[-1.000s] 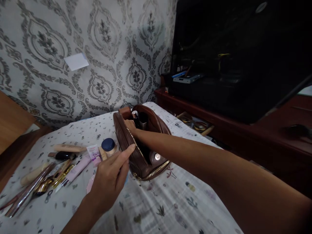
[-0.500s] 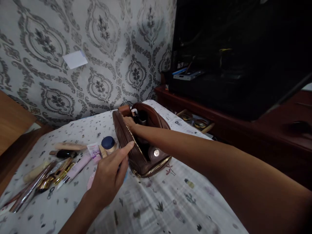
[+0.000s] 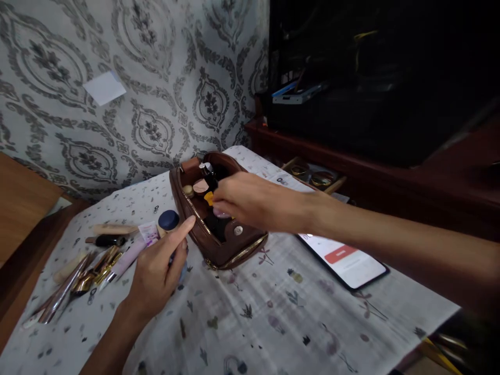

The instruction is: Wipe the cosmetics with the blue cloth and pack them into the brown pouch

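Head view: left hand [image 3: 156, 273] half-open, forefinger [image 3: 183, 229] at brown bag [image 3: 224, 254]; right hand [image 3: 253, 200] curled over it, grip unclear.

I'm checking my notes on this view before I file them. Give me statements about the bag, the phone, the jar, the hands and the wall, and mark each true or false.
1. The brown zip bag is open. True.
2. The smartphone lies screen down. False: the smartphone lies screen up on the plant-print cloth.
3. The cosmetic jar with the dark blue lid stands to the left of the bag. True.
4. The left-hand grip is inside the bag. False: the left-hand grip is outside, index finger extended toward the gold zipper.
5. The right-hand grip is at the bag's opening. True.
6. The wallpaper is plain. False: the wallpaper has a grey ornamental pattern.
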The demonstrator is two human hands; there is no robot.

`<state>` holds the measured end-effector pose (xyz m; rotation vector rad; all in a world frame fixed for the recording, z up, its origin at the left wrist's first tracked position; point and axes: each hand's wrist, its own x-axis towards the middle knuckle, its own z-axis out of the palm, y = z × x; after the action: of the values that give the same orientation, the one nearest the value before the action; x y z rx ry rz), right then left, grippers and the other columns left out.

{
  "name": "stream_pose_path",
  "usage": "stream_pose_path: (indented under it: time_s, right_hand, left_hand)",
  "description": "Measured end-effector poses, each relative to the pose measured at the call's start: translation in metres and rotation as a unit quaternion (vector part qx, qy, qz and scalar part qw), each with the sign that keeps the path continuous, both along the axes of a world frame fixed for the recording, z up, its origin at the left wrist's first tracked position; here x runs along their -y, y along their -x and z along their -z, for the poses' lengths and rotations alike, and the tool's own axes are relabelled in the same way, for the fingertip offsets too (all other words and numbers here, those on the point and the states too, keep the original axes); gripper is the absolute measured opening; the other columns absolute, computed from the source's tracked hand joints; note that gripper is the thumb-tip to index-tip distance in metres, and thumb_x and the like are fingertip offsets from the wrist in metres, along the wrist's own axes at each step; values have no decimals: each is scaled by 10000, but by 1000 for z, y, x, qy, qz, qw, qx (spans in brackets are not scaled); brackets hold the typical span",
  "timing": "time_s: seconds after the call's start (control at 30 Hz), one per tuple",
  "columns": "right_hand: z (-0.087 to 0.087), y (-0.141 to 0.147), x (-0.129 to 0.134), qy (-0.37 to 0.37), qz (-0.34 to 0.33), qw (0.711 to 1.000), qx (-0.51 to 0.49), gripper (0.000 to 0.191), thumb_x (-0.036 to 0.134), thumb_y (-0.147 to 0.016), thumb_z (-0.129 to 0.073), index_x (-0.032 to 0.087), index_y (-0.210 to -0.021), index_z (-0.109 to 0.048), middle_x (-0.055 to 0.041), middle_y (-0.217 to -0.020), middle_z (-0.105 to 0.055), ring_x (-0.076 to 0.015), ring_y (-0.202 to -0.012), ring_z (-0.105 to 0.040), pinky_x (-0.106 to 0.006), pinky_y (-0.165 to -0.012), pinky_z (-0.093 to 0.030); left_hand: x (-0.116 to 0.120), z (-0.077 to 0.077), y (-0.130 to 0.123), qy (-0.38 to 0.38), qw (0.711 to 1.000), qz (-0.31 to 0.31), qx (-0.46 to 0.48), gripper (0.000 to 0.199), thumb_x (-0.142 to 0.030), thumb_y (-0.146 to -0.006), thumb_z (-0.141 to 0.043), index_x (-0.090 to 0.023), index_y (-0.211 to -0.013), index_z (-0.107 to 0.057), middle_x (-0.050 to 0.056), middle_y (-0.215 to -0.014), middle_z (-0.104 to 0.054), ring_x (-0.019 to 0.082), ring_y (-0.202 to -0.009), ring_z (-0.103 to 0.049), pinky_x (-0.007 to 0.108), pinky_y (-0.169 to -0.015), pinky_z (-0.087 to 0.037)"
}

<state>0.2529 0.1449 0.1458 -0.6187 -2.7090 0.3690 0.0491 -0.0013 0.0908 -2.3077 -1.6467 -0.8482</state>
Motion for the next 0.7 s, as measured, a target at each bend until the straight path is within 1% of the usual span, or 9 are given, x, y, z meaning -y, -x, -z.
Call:
stream_pose_path:
  time_s: [0.07,0.17,0.23,0.37,0.43,0.5,0.57,0.6,0.7]
  right_hand:
    - [16,-26,15,-41,-40,997,-45,197,191,-966,-579,182,-817,-707,-51,-832,-707,-173,-735,-667,-300,-703,-535]
    - [37,-48,33,-82,-72,988,-107,108,146,-932,-606,178,-932,-709,-76,-968,-723,-215,-884,-689,-372,-860,-572]
    - [46,-54,41,-85,-68,986,-126,172,93,-914,-594,174,-1024,-698,-95,-1093,-718,-233,-1003,-685,-409,-959,-559]
    - [53,-54,50,-87,-49,987,-126,240,59,-893,-579,182,-1065,-694,-108,-1167,-707,-267,-1126,-656,-466,-1018,-549]
    - [52,-52,55,-97,-44,987,-124,234,74,-900,-570,172,-1072,-695,-125,-1176,-701,-291,-1163,-641,-500,-1014,-553]
    - [47,-49,61,-99,-45,984,-144,231,106,-936,-534,174,-1083,-697,-132,-1189,-697,-301,-1180,-635,-521,-1006,-559]
    - [40,-46,72,-72,-67,980,-175,245,150,-981,-494,196,-1108,-699,-116,-1211,-694,-281,-1193,-635,-507,-1019,-561]
    - [37,-44,80,-40,-95,977,-186,251,174,-996,-489,215,-1131,-697,-99,-1222,-693,-259,-1194,-640,-473,-1024,-567]
    - [41,-40,123,105,-207,952,-199,264,258,-1008,-529,301,-1214,-687,-36,-1185,-711,-169,-1142,-674,-308,-958,-602]
  left_hand:
    - [-1,2,0,2,1000,-9,-3,429,-173,-1007,-486,-214,-1429,-543,23,-899,-753,119,-799,-714,204,-812,-553]
    - [-3,2,-2,2,1000,-17,-5,433,-168,-1002,-495,-213,-1430,-543,14,-886,-743,107,-762,-698,183,-757,-538]
    - [-4,2,-4,2,1000,-20,-6,427,-168,-1002,-496,-211,-1423,-550,8,-875,-737,98,-707,-673,177,-708,-523]
    - [-2,3,-4,1,1000,-25,-2,444,-182,-1007,-490,-229,-1447,-523,-15,-811,-731,97,-639,-648,184,-620,-487]
    - [3,5,0,-12,999,-48,11,448,-204,-1002,-504,-226,-1450,-508,1,-881,-753,116,-716,-688,207,-674,-510]
    - [11,7,7,-27,994,-92,43,425,-246,-993,-526,-206,-1416,-523,20,-942,-759,139,-790,-711,241,-730,-531]
    - [21,5,16,-33,986,-136,93,374,-296,-984,-538,-197,-1344,-561,16,-907,-751,151,-792,-708,271,-738,-536]
    - [27,3,21,-38,979,-154,124,345,-323,-980,-543,-200,-1300,-580,6,-870,-743,154,-776,-700,282,-729,-533]
    - [46,-2,44,-63,953,-201,216,277,-373,-973,-560,-224,-1201,-610,-33,-785,-707,141,-716,-653,293,-698,-508]
